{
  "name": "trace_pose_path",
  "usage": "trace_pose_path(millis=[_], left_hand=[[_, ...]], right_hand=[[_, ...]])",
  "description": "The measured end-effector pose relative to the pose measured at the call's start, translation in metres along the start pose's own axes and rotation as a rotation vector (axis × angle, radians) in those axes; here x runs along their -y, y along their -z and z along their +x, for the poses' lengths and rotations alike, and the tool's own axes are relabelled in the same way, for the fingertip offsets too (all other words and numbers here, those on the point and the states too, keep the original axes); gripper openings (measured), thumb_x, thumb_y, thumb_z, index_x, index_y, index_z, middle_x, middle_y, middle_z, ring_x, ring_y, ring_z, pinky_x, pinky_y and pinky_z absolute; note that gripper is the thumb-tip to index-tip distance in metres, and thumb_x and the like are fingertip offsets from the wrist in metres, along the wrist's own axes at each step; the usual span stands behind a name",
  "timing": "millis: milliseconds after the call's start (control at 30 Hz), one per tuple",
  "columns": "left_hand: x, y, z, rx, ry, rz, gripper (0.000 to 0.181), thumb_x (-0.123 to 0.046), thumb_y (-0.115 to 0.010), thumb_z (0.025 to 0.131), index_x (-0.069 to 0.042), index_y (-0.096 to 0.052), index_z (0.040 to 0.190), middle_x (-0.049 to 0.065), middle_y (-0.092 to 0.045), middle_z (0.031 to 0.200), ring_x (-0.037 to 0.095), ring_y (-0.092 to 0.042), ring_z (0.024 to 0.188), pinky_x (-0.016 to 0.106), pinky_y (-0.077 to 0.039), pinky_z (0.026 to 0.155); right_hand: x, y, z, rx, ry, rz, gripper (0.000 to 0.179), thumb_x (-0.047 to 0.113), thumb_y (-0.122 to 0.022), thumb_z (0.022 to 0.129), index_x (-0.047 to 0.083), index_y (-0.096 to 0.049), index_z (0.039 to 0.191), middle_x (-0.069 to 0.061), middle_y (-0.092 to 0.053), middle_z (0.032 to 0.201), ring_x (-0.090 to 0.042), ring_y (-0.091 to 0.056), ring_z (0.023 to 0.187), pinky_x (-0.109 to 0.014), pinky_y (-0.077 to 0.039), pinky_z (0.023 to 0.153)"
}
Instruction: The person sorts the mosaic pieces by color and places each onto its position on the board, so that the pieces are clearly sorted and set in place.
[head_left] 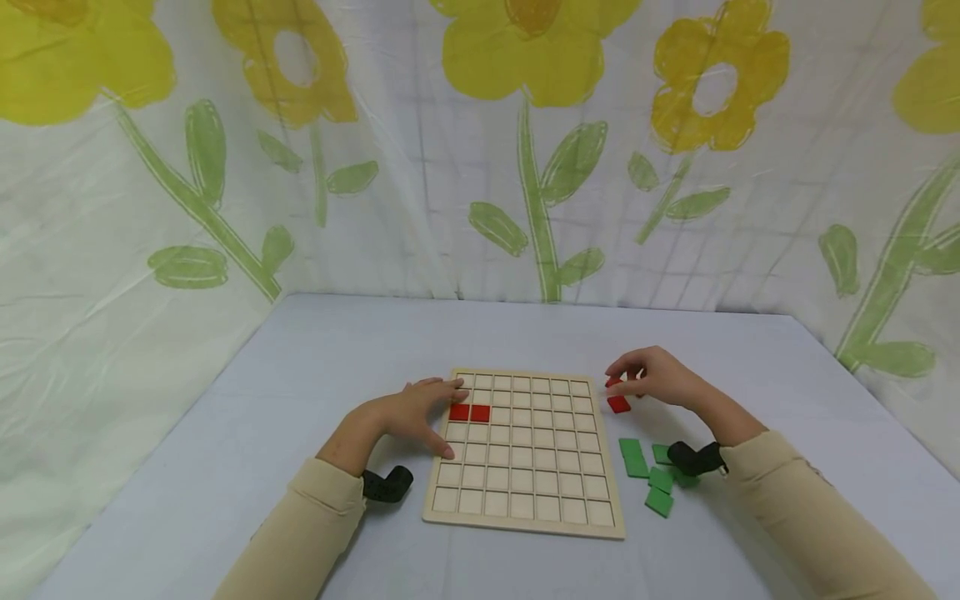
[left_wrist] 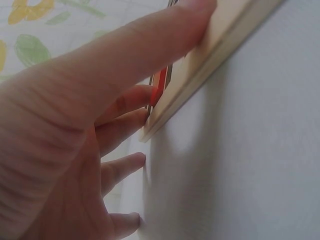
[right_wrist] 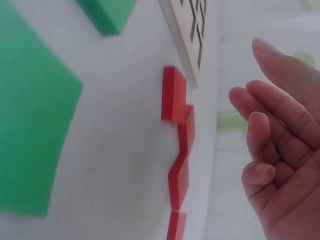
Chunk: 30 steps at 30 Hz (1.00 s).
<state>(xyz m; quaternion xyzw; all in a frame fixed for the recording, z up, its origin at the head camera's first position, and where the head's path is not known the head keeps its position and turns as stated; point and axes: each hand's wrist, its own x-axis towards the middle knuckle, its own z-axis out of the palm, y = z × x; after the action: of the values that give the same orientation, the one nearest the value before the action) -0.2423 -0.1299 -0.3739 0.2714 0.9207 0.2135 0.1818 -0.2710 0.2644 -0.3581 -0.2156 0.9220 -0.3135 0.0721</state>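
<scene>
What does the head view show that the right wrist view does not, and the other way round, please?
Only the head view: the left hand at the left edge of the wooden board, two red tiles side by side in its grid, and beige sleeves.

Only the right wrist view: the palm side of the right hand, and four loose red tiles distinguishable in a row; the head view has that hand partly covering them.

Both: the right hand, board, some loose red tiles and green tiles.

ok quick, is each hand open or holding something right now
Left hand: open, touching the wooden grid board.
Right hand: open, holding nothing, near the red square tiles.
</scene>
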Motion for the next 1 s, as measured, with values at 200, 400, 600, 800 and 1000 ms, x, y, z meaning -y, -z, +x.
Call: trace_pose_path(millis=[200,400,600,800,1000], left_hand=[[-0.001,0.0,-0.001,0.002,-0.002,-0.014,0.087,-0.037,-0.081,0.069,-0.014,-0.039,0.142,0.006,-0.022,0.155,0.033,-0.011,0.144,0.061,-0.003,0.114],[-0.001,0.0,-0.001,-0.002,0.001,0.002,0.087,-0.037,-0.081,0.069,-0.015,-0.039,0.142,0.006,-0.022,0.155,0.033,-0.012,0.144,0.061,-0.004,0.114],[0.0,0.0,0.0,0.002,-0.001,0.008,0.087,-0.037,-0.081,0.069,-0.015,-0.039,0.142,0.006,-0.022,0.156,0.033,-0.012,0.144,0.06,-0.004,0.114],[0.001,0.0,0.0,0.003,0.001,0.014,0.088,-0.039,-0.081,0.069,-0.016,-0.038,0.143,0.006,-0.022,0.155,0.032,-0.012,0.144,0.059,-0.005,0.114],[0.001,-0.001,0.0,0.0,-0.003,0.0,0.088,-0.039,-0.081,0.068,-0.016,-0.039,0.142,0.005,-0.022,0.156,0.033,-0.011,0.144,0.06,-0.004,0.114]], right_hand=[[-0.012,0.01,-0.006,-0.052,-0.061,0.013,0.035,0.025,-0.074,0.079,0.003,-0.068,0.105,-0.007,-0.066,0.089,-0.014,-0.052,0.07,-0.024,-0.046,0.056],[-0.024,0.019,-0.012,-0.099,-0.139,0.004,0.039,0.029,-0.072,0.081,0.003,-0.067,0.108,-0.006,-0.061,0.089,-0.018,-0.048,0.08,-0.026,-0.043,0.061],[-0.034,0.025,-0.015,-0.125,-0.211,0.029,0.041,0.031,-0.071,0.082,0.003,-0.066,0.112,-0.009,-0.059,0.097,-0.021,-0.046,0.088,-0.028,-0.041,0.07],[-0.045,0.027,-0.016,-0.135,-0.266,0.064,0.045,0.032,-0.069,0.083,0.003,-0.063,0.117,-0.01,-0.056,0.096,-0.023,-0.046,0.091,-0.029,-0.041,0.073],[-0.056,0.026,-0.017,-0.134,-0.321,0.116,0.049,0.034,-0.069,0.083,0.003,-0.061,0.12,-0.009,-0.059,0.099,-0.023,-0.046,0.092,-0.027,-0.04,0.075]])
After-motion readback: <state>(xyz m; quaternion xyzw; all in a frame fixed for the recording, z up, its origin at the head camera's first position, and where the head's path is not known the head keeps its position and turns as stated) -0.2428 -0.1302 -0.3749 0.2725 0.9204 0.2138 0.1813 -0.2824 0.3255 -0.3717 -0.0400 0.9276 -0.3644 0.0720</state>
